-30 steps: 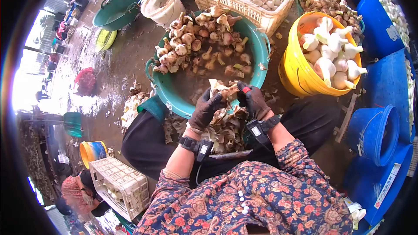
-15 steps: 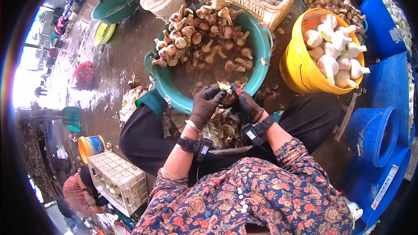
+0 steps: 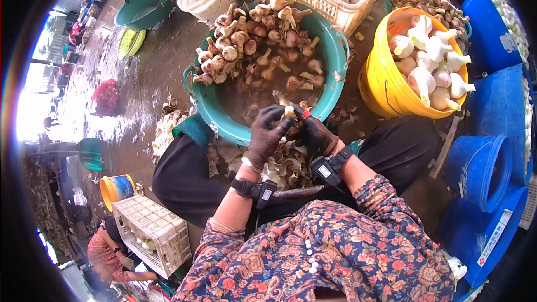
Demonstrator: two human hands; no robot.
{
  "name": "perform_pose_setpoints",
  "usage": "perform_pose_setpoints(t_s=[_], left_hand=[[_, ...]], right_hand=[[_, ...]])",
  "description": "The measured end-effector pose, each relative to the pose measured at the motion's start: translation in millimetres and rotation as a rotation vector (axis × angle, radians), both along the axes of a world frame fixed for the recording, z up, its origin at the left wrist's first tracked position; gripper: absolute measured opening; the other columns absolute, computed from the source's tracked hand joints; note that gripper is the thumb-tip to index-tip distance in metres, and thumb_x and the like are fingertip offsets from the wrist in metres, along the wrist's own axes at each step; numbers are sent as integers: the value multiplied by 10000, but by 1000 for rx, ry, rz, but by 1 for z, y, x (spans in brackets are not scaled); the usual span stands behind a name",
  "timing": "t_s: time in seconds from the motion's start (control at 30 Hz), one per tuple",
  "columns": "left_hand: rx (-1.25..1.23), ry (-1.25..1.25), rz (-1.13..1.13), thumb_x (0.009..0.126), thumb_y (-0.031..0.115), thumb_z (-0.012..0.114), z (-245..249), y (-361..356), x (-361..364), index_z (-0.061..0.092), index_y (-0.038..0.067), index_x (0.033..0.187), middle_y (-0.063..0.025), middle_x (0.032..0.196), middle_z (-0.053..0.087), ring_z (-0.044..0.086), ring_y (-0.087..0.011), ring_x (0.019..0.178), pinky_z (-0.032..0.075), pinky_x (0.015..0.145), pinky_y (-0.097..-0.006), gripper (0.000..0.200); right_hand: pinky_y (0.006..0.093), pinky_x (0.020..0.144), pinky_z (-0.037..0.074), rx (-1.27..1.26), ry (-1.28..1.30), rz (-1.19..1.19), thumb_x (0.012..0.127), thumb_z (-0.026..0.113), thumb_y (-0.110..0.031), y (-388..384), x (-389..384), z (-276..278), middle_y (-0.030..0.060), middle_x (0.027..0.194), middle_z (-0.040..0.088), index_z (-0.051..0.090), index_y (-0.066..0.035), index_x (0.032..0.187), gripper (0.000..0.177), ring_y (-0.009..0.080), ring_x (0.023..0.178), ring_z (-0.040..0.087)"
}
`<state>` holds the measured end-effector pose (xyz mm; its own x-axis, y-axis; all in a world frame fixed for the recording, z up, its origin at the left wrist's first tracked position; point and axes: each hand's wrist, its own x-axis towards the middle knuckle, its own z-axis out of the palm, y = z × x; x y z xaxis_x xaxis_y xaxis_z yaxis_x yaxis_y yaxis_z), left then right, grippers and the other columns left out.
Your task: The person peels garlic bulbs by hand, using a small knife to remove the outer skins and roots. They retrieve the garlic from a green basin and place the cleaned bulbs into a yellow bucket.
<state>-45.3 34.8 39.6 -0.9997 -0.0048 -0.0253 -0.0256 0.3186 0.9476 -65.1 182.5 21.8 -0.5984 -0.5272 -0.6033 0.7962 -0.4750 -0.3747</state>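
Observation:
Both hands wear dark, wet gloves and meet at the near rim of a green tub point(image 3: 224, 128). My left hand point(image 3: 267, 134) has its fingers wrapped round a garlic bulb point(image 3: 288, 113), whose pale stem end shows between the hands. My right hand point(image 3: 313, 132), with a red band on one finger, closes on the same bulb from the other side. Most of that bulb is hidden by the gloves. Unpeeled garlic point(image 3: 238, 39) is heaped in the tub's far side, over murky water. Below the hands lie loose peelings point(image 3: 288, 168).
A yellow bucket point(image 3: 380, 86) of peeled garlic stands at the right. Behind the tub are a white crate point(image 3: 313, 5) and a white bucket point(image 3: 204, 0). Blue containers point(image 3: 475, 168) line the right side. At lower left, another person point(image 3: 109, 254) is beside a crate point(image 3: 154, 229).
My hands have stayed together while the bulb turned, its pale stem end now pointing up. The person at lower left has shifted an arm. The view has moved slightly.

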Motion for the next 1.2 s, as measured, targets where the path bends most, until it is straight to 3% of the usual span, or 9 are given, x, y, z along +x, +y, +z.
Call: perform_pose_setpoints(t_s=[0.3,0.4,0.67,0.83,0.9,0.97,1.0,1.1,1.2], left_hand=[[576,-225,342,901,176,575,-28,24,0,631,3,1011,-28,898,629,578,-104,783,480,717,-238,212],[651,-249,374,911,200,551,-32,23,-1,615,2,997,-34,891,625,577,-105,781,482,703,-244,225],[680,-244,333,934,251,508,-14,-2,-3,610,11,979,-36,877,629,582,-101,785,481,693,-243,265],[-103,82,120,802,220,706,-11,-2,11,463,-52,1221,-102,1080,590,587,-162,924,477,831,-268,555],[-12,-116,-46,748,192,758,-10,-3,12,459,-51,1229,-108,1083,591,589,-165,918,478,836,-274,617],[-50,-128,-82,740,191,761,-4,-7,11,483,-51,1206,-104,1069,599,591,-155,906,482,826,-273,594],[-90,-140,-115,733,191,764,1,-10,11,506,-51,1183,-101,1054,607,594,-144,895,487,815,-273,572],[-143,-158,-191,739,171,748,13,-15,12,540,-57,1149,-91,1036,619,589,-136,897,488,803,-271,513],[266,-299,-158,760,190,715,7,-26,17,522,-62,1184,-77,1043,619,577,-124,890,488,779,-270,530]], right_hand=[[264,686,505,-183,367,-119,933,481,-353,-8,16,-25,4,1022,609,530,-102,1165,345,130,856,617],[277,760,505,-249,84,24,926,501,-331,1,9,-25,23,1037,610,529,-93,1163,337,136,916,608],[247,602,473,-136,156,-2,893,494,-487,-2,4,-6,16,916,634,568,-127,1107,425,132,745,601],[231,408,350,2,64,209,885,422,-598,5,2,-14,-10,703,585,609,-161,929,477,101,542,520],[263,473,410,127,67,297,889,463,-559,3,0,-7,6,743,615,614,-107,969,483,122,582,547],[309,577,466,660,750,3,884,523,-508,-7,5,-22,42,743,639,605,-33,1031,504,156,638,585],[326,693,479,763,586,127,870,602,-362,0,4,-16,88,809,665,596,6,1083,426,173,737,611],[315,714,474,616,706,150,839,627,-246,2,-2,-45,135,896,668,616,13,1068,345,164,796,612],[322,717,484,595,748,202,819,602,-130,9,-2,-24,112,999,664,620,38,1057,291,158,816,613]])
